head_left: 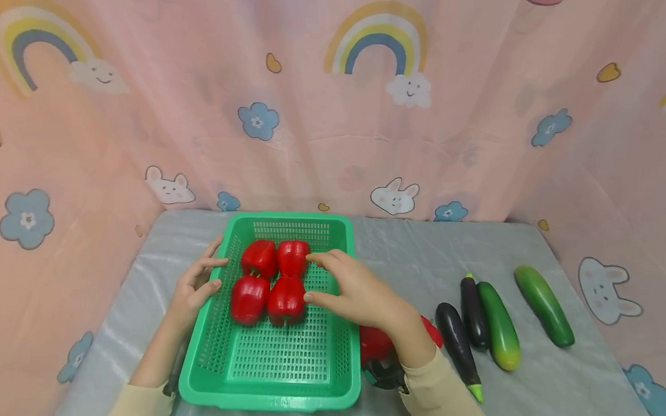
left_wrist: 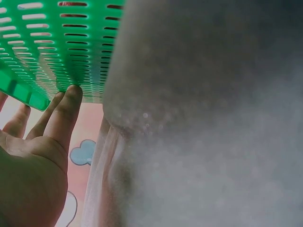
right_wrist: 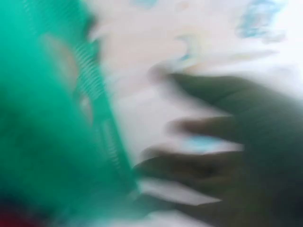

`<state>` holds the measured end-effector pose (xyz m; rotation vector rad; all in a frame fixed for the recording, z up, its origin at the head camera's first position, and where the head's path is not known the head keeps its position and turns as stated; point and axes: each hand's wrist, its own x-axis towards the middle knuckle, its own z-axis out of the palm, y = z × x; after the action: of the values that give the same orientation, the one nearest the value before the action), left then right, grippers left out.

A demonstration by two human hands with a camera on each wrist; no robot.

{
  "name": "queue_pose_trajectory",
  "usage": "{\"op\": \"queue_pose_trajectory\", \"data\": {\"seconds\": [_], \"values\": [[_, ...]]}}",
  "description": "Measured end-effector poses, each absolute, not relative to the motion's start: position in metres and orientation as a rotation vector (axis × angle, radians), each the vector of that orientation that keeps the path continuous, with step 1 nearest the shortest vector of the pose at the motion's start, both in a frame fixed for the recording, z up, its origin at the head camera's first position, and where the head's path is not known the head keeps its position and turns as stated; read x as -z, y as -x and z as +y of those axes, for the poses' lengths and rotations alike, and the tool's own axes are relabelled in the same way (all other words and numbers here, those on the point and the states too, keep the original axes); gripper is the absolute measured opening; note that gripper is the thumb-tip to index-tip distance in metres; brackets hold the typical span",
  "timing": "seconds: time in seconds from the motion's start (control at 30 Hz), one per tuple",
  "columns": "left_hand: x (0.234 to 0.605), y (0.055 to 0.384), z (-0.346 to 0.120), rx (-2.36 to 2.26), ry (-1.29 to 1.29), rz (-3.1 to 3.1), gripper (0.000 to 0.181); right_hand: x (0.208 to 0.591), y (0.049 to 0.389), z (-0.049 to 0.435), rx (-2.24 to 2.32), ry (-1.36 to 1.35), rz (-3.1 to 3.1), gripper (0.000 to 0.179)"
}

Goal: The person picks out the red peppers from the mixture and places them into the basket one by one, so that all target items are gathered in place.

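Note:
A green plastic basket [head_left: 268, 402] with slotted walls holds several red bell peppers [head_left: 287, 299] grouped in two rows. My left hand [head_left: 193, 288] is at the basket's left side, thumb and fingers spread along the rim. From below, the left wrist view has its fingertips against the slotted wall [left_wrist: 71, 42]. Over the basket's right rim reaches my right hand [head_left: 356, 292], fingers loosely extended, tips right at the two right-hand peppers. The right wrist view is blurred; spread fingers [right_wrist: 203, 170] show there beside the green basket [right_wrist: 42, 123].
More red peppers [head_left: 375, 344] lie right of the basket, partly hidden under my right forearm. Further right are two eggplants [head_left: 455, 339], a green-yellow zucchini [head_left: 499, 326] and a green cucumber-like vegetable [head_left: 544, 307]. A pink patterned curtain [head_left: 336, 151] surrounds the grey-covered table [head_left: 410, 251].

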<state>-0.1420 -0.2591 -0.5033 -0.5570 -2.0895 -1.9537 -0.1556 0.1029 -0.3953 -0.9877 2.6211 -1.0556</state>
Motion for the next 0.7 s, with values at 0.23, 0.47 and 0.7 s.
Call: {"op": "queue_pose_trajectory", "data": {"seconds": [0.23, 0.47, 0.7], "values": [[0.503, 0.141, -0.257, 1.957, 0.565, -2.078, 0.035, 0.400, 0.152, 0.123, 1.111, 1.021, 2.668, 0.066], [0.503, 0.139, -0.258, 1.952, 0.553, -2.085, 0.035, 0.398, 0.142, 0.143, 1.114, 0.956, 2.725, 0.065], [0.503, 0.139, -0.258, 1.960, 0.538, -2.094, 0.035, 0.400, 0.130, 0.166, 1.094, 0.858, 2.749, 0.065]]}}
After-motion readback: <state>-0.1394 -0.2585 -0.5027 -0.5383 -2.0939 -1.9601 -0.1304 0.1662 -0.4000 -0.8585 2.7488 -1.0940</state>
